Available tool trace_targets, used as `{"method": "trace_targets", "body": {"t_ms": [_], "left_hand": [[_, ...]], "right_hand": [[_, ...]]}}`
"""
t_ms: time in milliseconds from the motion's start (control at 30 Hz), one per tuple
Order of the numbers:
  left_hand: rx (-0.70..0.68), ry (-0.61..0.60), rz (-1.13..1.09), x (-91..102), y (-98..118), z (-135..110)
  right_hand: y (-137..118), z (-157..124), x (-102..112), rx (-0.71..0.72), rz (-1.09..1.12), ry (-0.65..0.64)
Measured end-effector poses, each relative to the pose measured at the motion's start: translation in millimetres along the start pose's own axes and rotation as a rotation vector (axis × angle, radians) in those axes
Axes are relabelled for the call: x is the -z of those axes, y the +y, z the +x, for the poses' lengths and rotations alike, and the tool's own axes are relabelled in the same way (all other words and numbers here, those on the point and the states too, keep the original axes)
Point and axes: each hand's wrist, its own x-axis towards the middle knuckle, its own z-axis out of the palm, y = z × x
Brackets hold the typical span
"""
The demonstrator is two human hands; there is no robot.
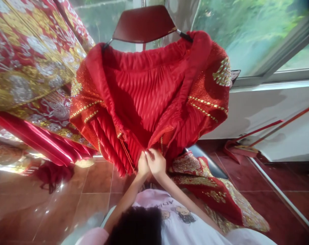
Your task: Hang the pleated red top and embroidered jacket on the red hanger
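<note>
A red pleated skirt (144, 92) with gold-beaded bands and sequinned panels hangs spread open in the middle of the view. My left hand (143, 165) and my right hand (156, 162) sit close together at its lower edge. Both pinch the pleated cloth beside a gold-trimmed opening. The fingertips are partly buried in the folds. Below my right hand lies a red panel with gold embroidery (202, 180), trailing toward the floor.
A dark red chair back (143, 24) supports the skirt's top edge. A large red-and-gold embroidered garment (29, 64) fills the left side. Below lies a glossy red-brown tile floor (98, 178). A window (248, 34) and white wall (271, 119) stand right, with an orange-handled dustpan (239, 148).
</note>
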Motion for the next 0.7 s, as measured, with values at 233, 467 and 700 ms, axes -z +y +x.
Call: {"method": "trace_targets", "body": {"t_ms": [233,467,700], "left_hand": [[0.019,-0.046,0.097,4.7,9,-3],[0.062,-0.033,0.295,5.4,1,2],[0.051,-0.004,0.404,0.8,-6,18]], "right_hand": [[-4,15,-5,-0.176,0.306,-0.069],[-23,12,-8,-0.38,0.67,-0.242],[-110,44,30,-0.386,0.902,-0.172]]}}
